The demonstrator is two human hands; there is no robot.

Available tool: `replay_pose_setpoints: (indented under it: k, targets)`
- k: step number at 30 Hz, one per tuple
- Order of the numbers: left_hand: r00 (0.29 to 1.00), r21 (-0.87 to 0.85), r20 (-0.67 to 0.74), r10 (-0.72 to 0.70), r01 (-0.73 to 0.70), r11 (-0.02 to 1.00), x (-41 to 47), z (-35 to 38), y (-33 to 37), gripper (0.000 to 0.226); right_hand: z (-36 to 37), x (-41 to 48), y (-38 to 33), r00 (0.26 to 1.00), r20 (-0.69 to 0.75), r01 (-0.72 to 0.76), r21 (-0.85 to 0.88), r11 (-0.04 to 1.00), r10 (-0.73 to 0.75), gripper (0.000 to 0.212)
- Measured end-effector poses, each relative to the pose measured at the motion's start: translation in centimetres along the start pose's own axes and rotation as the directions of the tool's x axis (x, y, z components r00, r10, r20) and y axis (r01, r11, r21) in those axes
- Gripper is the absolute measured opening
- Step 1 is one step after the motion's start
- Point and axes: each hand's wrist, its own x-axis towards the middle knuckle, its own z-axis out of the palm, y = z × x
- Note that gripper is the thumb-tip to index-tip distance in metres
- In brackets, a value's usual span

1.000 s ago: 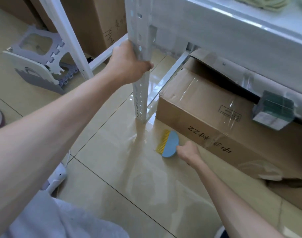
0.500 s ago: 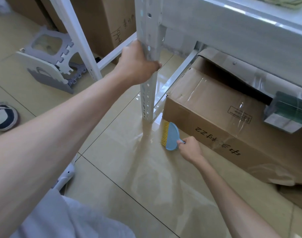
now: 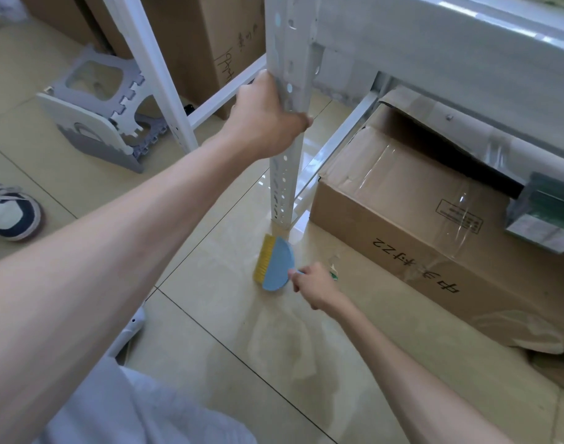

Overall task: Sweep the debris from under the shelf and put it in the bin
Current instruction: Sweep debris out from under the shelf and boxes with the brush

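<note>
My left hand (image 3: 267, 118) grips the perforated white upright post (image 3: 288, 52) of the metal shelf (image 3: 450, 49). My right hand (image 3: 315, 285) holds the handle of a small blue hand brush (image 3: 277, 264) with yellow bristles. The brush lies low on the beige tiled floor (image 3: 216, 328), just in front of the post's foot. A small scrap of clear and green debris (image 3: 333, 267) lies on the floor beside my right hand, near the carton. No bin is in view.
A large taped cardboard carton (image 3: 434, 225) sits under the shelf at the right. A grey and white folding stool (image 3: 98, 116) lies at the left, a shoe (image 3: 8, 213) at the left edge. More cartons (image 3: 210, 36) stand behind the shelf frame.
The brush has moved left from the carton's corner and now lies in front of the post's foot. My left hand keeps its grip on the post.
</note>
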Motion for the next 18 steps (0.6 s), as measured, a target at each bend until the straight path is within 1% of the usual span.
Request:
replay_pose_setpoints:
  k: [2,4,9,12,15,18]
  targets:
    - [1.000,-0.008,-0.006,0.003,-0.003,1.000,0.1,0.0,-0.1,0.063,1.6,0.8,-0.6,0.999,0.033,-0.017,0.006,1.000,0.017,0.038]
    - [1.000,-0.017,-0.005,0.012,-0.013,1.000,0.1,0.1,-0.2,0.062,2.8,1.8,-1.0,0.998,0.020,-0.053,0.022,0.998,0.052,0.031]
    - [0.999,-0.021,-0.008,0.043,-0.043,0.999,0.3,0.3,-0.2,0.060,2.7,3.2,-0.7,0.980,-0.115,-0.157,0.040,0.987,0.160,0.017]
    - [0.998,-0.022,-0.013,0.054,-0.055,0.998,0.3,0.3,-0.2,0.058,0.8,2.8,0.3,0.960,-0.194,-0.196,0.059,0.979,0.204,0.021]
    - [0.998,-0.021,-0.007,0.064,-0.064,0.998,0.1,0.2,0.0,0.057,-1.3,1.7,2.0,0.936,-0.240,-0.246,0.078,0.966,0.258,0.019]
    - [0.999,-0.036,-0.001,0.046,-0.046,0.998,-0.2,0.2,0.2,0.061,-3.1,0.5,3.6,0.900,-0.331,-0.282,0.054,0.958,0.283,0.035]
